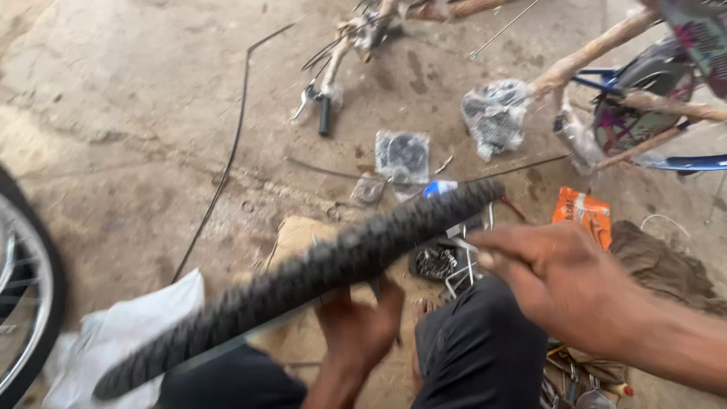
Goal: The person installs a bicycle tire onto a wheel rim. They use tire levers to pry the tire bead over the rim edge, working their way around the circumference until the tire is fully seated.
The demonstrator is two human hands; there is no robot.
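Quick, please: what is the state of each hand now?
Left hand: closed on the black knobby tyre from below.
Right hand: closed; it pinches thin metal spokes beside the tyre.

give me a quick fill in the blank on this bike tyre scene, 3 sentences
1. The black knobbly rubber tyre is held across the person's ____.
2. The right hand pinches thin ____ spokes.
3. The crumpled packet lying on the concrete floor is ____ in colour.

Missing words: knees; metal; orange
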